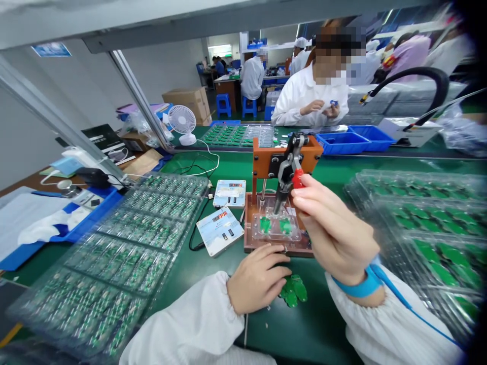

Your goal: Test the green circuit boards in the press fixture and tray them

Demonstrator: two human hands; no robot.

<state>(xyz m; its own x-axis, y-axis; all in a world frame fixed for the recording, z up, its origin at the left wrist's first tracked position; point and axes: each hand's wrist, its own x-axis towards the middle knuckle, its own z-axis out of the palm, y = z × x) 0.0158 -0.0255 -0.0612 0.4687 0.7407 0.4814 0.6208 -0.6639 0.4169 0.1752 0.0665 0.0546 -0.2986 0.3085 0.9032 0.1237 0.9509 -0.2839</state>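
A: Where are the hands?

B: At the orange and brown lever press (281, 195). The right hand (335, 223) is curled round the press's red handle (298, 178). The left hand (258, 278) lies palm down before the press, fingers loosely spread; I cannot tell whether anything is under it.

A: And the green boards?

B: Two small boards (265, 224) sit at the press's foot, under clear plastic. A loose pile of boards (293, 290) lies in front of it, beside the left fingers.

A: What could go wrong?

B: In my judgement, a finger could be pinched if the left hand slid under the press while the lever was driven down. A board seated crookedly could crack, and a sleeve could sweep the pile away.

A: The surroundings?

B: A green bench (289, 329). Left of the press are two digital display boxes (220, 230), then a clear tray of boards (152, 247); right of it, stacked trays (437, 202). Behind it are blue bins (342, 147), a co-worker in white (297, 99) and, left of them, a small fan (182, 121).
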